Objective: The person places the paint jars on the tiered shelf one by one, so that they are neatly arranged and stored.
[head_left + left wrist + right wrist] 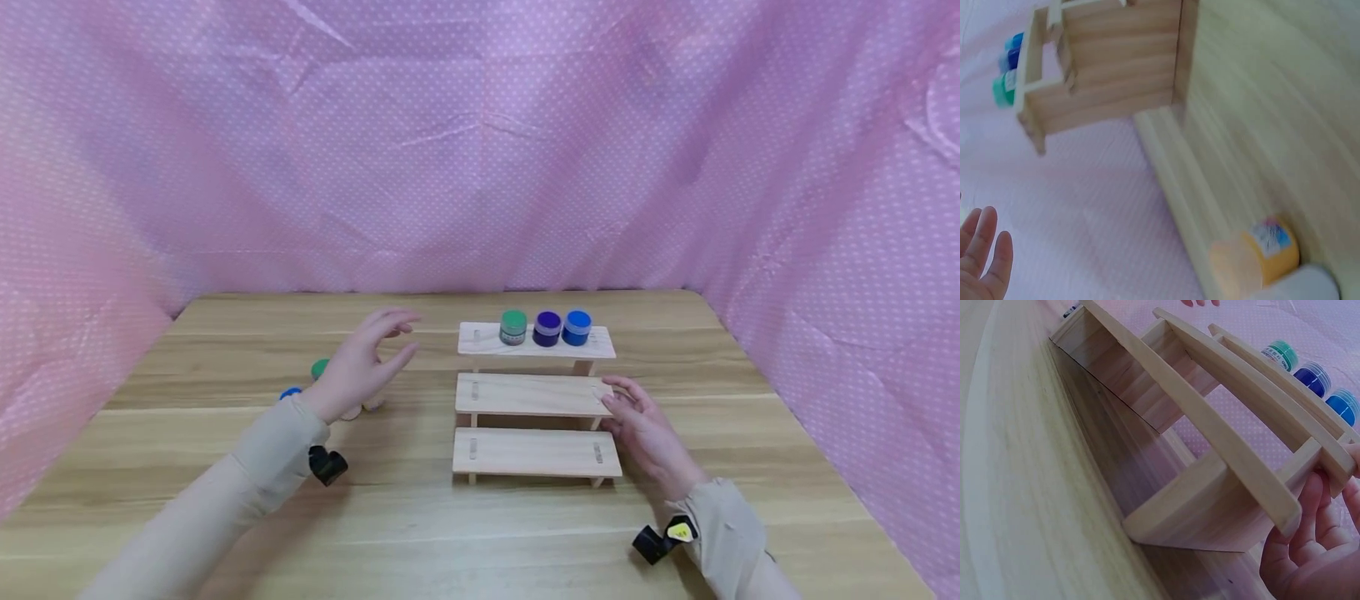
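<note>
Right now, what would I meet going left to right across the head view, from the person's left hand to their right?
Bare left hand, round green-lidded jar, round dark-purple jar, round blue jar, bare right hand.

The head view looks from above the near side of the table (420, 533), forward and down, until the far cloth (480, 167). It is nearly level and stands the farthest back, so the whole rack (532, 393) fits in it. The left wrist view looks from the left of the rack toward its left end; it is turned strongly on its side, and a yellow jar (1279, 247) comes close before it. The right wrist view, also tilted, looks low from the rack's right end toward the far left, and is the closest to the rack. The head and right wrist views share the right hand (647, 433); all three share the rack, its three jars (547, 328) and the left hand (356, 367)
</note>
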A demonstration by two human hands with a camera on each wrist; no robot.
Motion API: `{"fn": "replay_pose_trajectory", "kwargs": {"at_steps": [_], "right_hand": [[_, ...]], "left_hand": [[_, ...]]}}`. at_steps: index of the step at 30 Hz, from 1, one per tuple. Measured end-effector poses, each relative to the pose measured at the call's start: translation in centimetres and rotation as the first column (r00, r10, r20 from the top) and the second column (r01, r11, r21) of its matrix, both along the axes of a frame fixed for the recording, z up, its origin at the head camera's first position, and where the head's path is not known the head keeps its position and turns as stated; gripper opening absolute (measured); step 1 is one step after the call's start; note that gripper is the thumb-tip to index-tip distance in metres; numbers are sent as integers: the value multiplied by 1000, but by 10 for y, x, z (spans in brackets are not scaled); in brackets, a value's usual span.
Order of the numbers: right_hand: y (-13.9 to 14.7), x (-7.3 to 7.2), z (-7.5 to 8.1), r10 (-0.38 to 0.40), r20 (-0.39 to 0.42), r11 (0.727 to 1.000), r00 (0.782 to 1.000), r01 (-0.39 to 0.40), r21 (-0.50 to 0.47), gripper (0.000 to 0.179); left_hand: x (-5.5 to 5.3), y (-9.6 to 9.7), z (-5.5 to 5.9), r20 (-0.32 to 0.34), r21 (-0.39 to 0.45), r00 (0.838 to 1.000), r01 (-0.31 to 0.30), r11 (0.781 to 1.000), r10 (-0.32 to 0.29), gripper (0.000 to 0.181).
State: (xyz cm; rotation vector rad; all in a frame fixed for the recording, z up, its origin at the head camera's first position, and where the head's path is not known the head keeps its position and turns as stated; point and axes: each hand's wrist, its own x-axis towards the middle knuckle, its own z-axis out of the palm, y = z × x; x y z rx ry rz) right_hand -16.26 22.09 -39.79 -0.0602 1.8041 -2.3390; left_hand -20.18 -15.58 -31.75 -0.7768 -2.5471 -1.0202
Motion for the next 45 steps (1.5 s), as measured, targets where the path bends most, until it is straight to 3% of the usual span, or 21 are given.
{"fn": "replay_pose_trajectory", "kwargs": {"at_steps": [3,9,15,21,29,33,42,45], "right_hand": [[0,0,1,-9,0,1000,1000,9,-6,21],[1,1,2,-6,-6,999,1000,6,-33,21],[1,1,2,3,-9,999,1000,-3,-46,21],[0,0,3,16,-22,998,1000,-17,-66,21],[0,0,1,18,-26,997,999,-20,-72,21],[0,0,0,31,-39,996,999,-34,-88,22],[0,0,-1,38,-30,995,999,-41,-88,21],[0,1,-1,35,-25,996,999,-36,-80,22]], "left_hand": [[1,-11,4,-20,15,1000,-15,1000,15,38],[6,-34,5,72,7,995,-74,997,73,38],[12,-57,-1,23,-38,995,-98,994,99,35],[21,-75,-9,57,-74,986,-150,986,154,34],[30,-92,-21,86,-118,979,-174,978,184,35],[37,-98,-26,128,-147,968,-195,970,214,37],[50,-107,-34,263,-214,920,-239,947,292,43],[52,-109,-38,277,-211,919,-228,951,282,43]]}}
